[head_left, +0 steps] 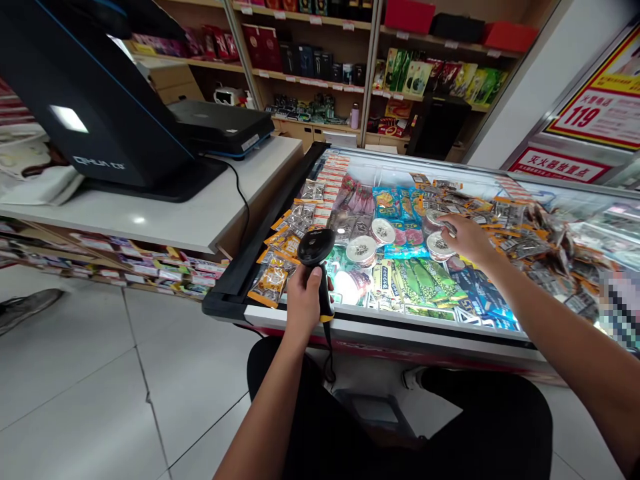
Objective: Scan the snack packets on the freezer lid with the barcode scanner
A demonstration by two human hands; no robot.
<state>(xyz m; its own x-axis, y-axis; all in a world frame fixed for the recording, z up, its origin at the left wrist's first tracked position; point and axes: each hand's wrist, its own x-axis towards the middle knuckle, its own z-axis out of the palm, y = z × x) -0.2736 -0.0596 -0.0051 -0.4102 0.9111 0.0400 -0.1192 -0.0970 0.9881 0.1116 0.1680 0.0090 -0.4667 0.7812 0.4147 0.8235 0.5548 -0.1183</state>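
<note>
My left hand (303, 300) is closed around the handle of a black barcode scanner (317, 247), held upright over the near left edge of a chest freezer (400, 325). My right hand (467, 239) reaches across the freezer, its fingers bent at the rim of a round tub (433, 216) with a pale lid; the fingertips are partly hidden. Just below that hand is another round tub (440, 245). Two more tubs with speckled white lids, a near tub (362, 251) and a farther tub (383, 231), sit between my hands. Around them lie green packets (425, 279) and blue packets (393, 200).
Small orange-and-clear packets (274, 280) line the freezer's left side, and a heap of dark packets (545, 247) covers its right. At left, a counter (255, 180) bears a black checkout scale (125, 133). Stocked shelves (310, 77) stand behind. The scanner's cable (329, 347) hangs down in front.
</note>
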